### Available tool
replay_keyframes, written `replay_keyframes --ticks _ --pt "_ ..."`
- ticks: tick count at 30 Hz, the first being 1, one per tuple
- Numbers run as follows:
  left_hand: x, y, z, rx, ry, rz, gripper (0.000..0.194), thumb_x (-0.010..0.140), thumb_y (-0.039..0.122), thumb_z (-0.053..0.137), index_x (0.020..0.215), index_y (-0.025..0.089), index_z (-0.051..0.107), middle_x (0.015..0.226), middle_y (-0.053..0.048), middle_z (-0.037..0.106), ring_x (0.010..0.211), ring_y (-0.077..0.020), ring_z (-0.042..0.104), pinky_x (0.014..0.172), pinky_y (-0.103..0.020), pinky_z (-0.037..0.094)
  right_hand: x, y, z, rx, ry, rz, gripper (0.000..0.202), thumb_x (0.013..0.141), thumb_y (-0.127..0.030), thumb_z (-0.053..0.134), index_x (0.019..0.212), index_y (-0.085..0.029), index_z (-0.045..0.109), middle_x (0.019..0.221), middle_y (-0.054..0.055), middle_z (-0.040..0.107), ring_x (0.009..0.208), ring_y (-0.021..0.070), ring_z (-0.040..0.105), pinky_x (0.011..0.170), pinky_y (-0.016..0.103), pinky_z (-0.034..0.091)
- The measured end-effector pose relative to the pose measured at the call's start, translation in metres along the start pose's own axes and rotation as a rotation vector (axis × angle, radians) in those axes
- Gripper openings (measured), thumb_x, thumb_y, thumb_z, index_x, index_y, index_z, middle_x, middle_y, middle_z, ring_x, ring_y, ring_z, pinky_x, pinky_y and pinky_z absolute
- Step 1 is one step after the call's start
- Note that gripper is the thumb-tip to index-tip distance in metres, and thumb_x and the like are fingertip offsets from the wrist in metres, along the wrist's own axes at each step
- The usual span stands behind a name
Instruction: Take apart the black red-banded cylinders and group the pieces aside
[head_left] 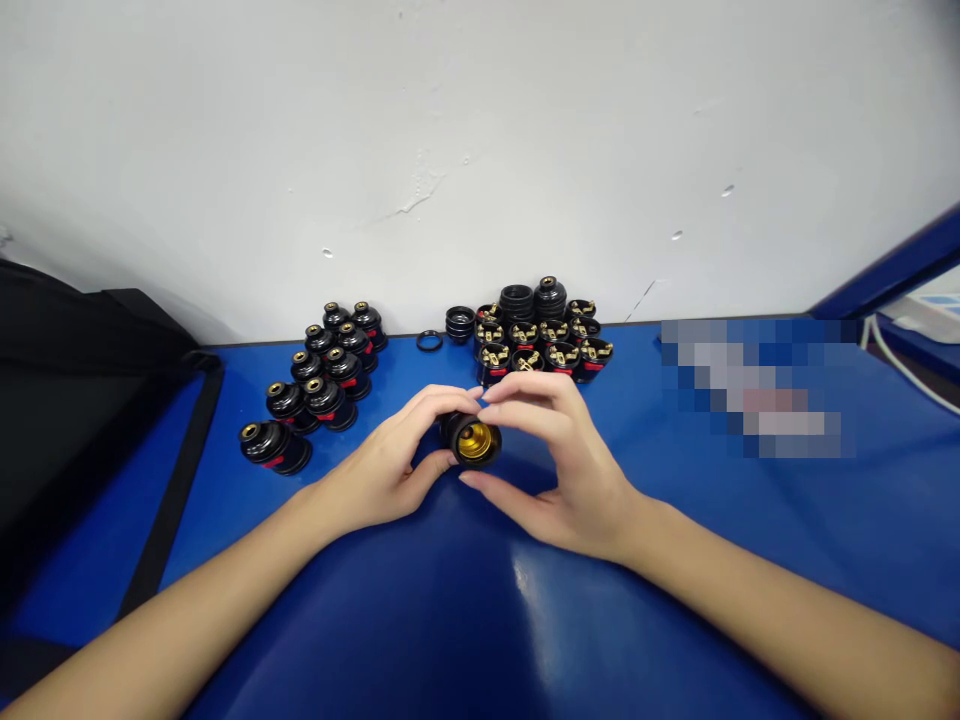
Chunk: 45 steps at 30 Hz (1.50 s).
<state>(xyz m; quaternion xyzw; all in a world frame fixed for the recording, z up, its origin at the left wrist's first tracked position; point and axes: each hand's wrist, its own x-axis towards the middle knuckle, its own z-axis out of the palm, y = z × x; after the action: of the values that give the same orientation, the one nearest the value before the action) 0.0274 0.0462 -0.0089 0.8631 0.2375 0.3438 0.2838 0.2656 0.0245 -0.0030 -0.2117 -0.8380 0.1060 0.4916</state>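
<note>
A black lamp socket [478,440] lies tilted between my hands above the blue table, its brass-lined mouth turned towards me. My left hand [409,455] is closed around its left side, thumb below and fingers over the top. Around the right side of the mouth curve the fingers of my right hand [555,460], with the thumb under the rim; the fingertips appear to touch the socket's upper edge. The far end of the socket is hidden behind my fingers.
Capped black sockets [330,400] with red switches stand in rows at left. Several uncapped sockets [562,355] with brass terminals sit at the back right. Near the wall are a black ring [429,341] and stacked rings [460,324]. A black bag [82,400] lies far left.
</note>
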Motion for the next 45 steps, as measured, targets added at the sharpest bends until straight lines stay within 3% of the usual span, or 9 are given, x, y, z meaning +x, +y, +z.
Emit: replay_keyframes --ticks 6,10,15,21,26,32,41,45 --pt "0.0012 0.0017 0.0001 0.022 0.024 0.02 0.044 0.102 0.01 0.059 0.144 0.021 0.05 0.144 -0.017 0.063 0.134 -0.0265 0.064 0.113 -0.044 0.055 0.0018 0.0009 -0.0023 0.067 -0.021 0.017 0.063 0.089 -0.006 0.072 0.145 -0.024 0.05 0.133 0.014 0.058 0.126 0.0301 0.06 0.106 0.052 0.057" --pt "0.0015 0.0023 -0.0006 0.031 -0.012 0.043 0.044 0.101 0.008 0.057 0.144 0.02 0.053 0.145 -0.017 0.064 0.135 -0.0264 0.064 0.112 -0.042 0.055 0.0021 0.0017 -0.0013 0.067 -0.059 -0.016 0.06 0.092 -0.013 0.078 0.145 -0.023 0.052 0.129 0.013 0.066 0.121 0.027 0.065 0.103 0.045 0.058" --pt "0.0012 0.001 -0.0004 0.043 0.001 0.054 0.047 0.101 0.007 0.058 0.146 0.02 0.054 0.144 -0.016 0.065 0.137 -0.0264 0.063 0.113 -0.042 0.055 0.003 0.0009 -0.0019 0.101 -0.074 -0.028 0.059 0.091 -0.007 0.073 0.145 -0.019 0.052 0.13 0.013 0.069 0.123 0.0259 0.065 0.106 0.045 0.056" --pt "0.001 0.0015 0.0001 0.046 -0.005 0.036 0.047 0.101 0.006 0.058 0.145 0.021 0.053 0.144 -0.015 0.065 0.133 -0.0242 0.065 0.113 -0.04 0.055 0.0001 0.0015 -0.0012 -0.029 -0.07 0.0 0.054 0.093 -0.023 0.08 0.14 -0.024 0.055 0.125 0.014 0.064 0.118 0.0294 0.064 0.097 0.049 0.059" --pt "0.0015 0.0014 0.0002 0.035 -0.002 0.066 0.047 0.1 0.005 0.058 0.145 0.022 0.054 0.145 -0.016 0.066 0.135 -0.025 0.064 0.113 -0.041 0.055 0.0023 -0.0014 -0.003 0.076 -0.094 -0.011 0.061 0.09 -0.007 0.068 0.145 -0.023 0.049 0.129 0.014 0.065 0.121 0.0289 0.064 0.1 0.049 0.058" --pt "-0.0006 -0.0016 0.0003 0.067 -0.006 0.089 0.053 0.1 0.006 0.058 0.15 0.023 0.053 0.148 -0.017 0.064 0.137 -0.0282 0.063 0.114 -0.048 0.055 0.0037 -0.0041 -0.005 0.118 -0.095 0.015 0.063 0.087 -0.006 0.066 0.145 -0.023 0.048 0.127 0.014 0.065 0.117 0.0295 0.064 0.097 0.051 0.058" --pt "-0.0005 -0.0023 -0.0004 0.045 -0.055 0.1 0.056 0.1 0.007 0.058 0.153 0.023 0.051 0.15 -0.018 0.061 0.141 -0.0294 0.06 0.116 -0.049 0.053 0.0052 -0.0046 -0.0047 0.102 -0.075 0.017 0.058 0.087 -0.006 0.065 0.141 -0.023 0.053 0.121 0.013 0.066 0.11 0.0289 0.066 0.092 0.05 0.06" --pt "0.0016 0.0021 -0.0016 0.053 -0.052 0.077 0.052 0.101 0.007 0.055 0.151 0.022 0.052 0.149 -0.018 0.059 0.14 -0.0295 0.059 0.117 -0.049 0.052 0.005 -0.0041 -0.0044 0.081 -0.082 0.015 0.059 0.088 -0.009 0.067 0.143 -0.025 0.052 0.125 0.013 0.064 0.117 0.0303 0.066 0.097 0.051 0.06"
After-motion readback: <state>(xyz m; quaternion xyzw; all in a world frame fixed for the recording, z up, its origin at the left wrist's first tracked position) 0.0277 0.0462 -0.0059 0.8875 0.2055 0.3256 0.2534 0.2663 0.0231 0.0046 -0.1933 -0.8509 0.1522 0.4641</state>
